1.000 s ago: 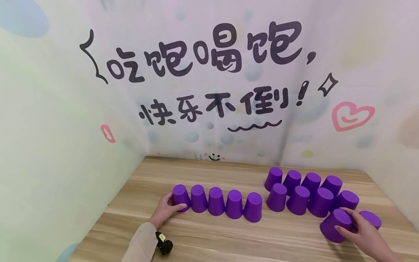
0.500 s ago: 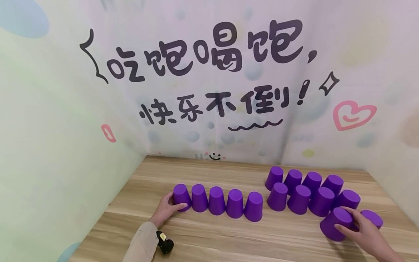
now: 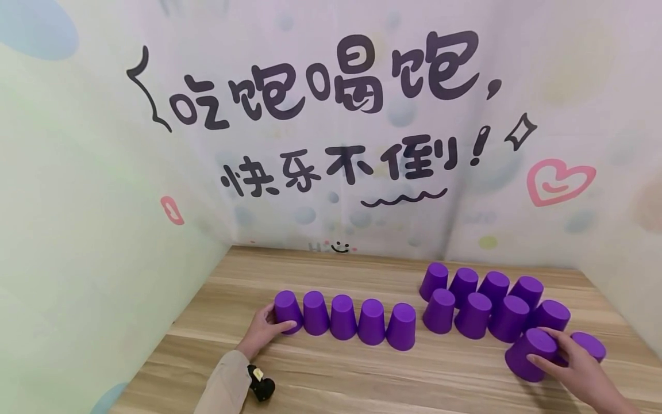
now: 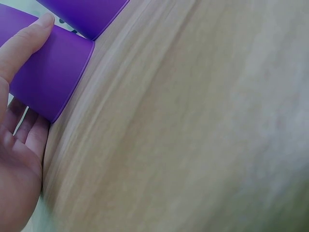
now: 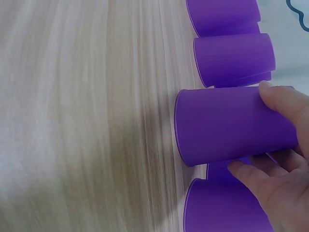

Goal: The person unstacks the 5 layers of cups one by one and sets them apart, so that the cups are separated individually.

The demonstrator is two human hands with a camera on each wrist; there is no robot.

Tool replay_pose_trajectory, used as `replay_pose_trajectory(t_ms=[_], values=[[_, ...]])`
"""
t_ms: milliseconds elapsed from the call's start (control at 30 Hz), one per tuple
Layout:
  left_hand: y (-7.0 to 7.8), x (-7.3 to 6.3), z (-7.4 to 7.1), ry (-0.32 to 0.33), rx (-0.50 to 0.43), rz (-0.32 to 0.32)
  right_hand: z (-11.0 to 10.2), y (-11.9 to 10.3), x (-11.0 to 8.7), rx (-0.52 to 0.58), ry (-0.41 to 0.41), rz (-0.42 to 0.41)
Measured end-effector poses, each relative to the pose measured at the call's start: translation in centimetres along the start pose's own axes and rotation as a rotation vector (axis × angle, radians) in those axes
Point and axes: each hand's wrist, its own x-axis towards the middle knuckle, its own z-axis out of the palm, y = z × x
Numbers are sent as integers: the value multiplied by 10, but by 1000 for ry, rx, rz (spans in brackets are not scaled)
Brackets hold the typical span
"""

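Several upside-down purple cups stand on the wooden table. My left hand holds the leftmost cup of a row, its thumb across the front and its other fingers round the left and back. The left wrist view shows that cup with its rim at the tabletop. At the front right, my right hand grips another upside-down cup between thumb and fingers. In the right wrist view this cup lies close to neighbouring cups; whether its rim touches the table I cannot tell.
Beside the right hand stands a partly hidden cup. Two staggered lines of cups fill the right side of the table. A small black object is by the left sleeve. A printed cloth hangs behind.
The view has shifted very slightly. Both hands keep hold of the same cups, and no cup has visibly moved along the table.
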Motion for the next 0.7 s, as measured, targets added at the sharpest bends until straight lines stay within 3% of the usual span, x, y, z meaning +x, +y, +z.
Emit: replay_pose_trajectory(t_ms=[133, 233, 400, 533, 700], values=[[13, -7, 0, -5, -1, -15, -5, -4, 2, -7, -2, -16], [13, -8, 0, -5, 5, -18, -12, -7, 6, 56, 16, -64], [-3, 0, -1, 0, -12, -7, -27, -18, 21, 159, 54, -162], [-15, 7, -2, 9, -4, 0, -39, -38, 38, 91, 43, -165], [-19, 10, -1, 17, 0, 10, -43, -69, 59, 79, -4, -188]])
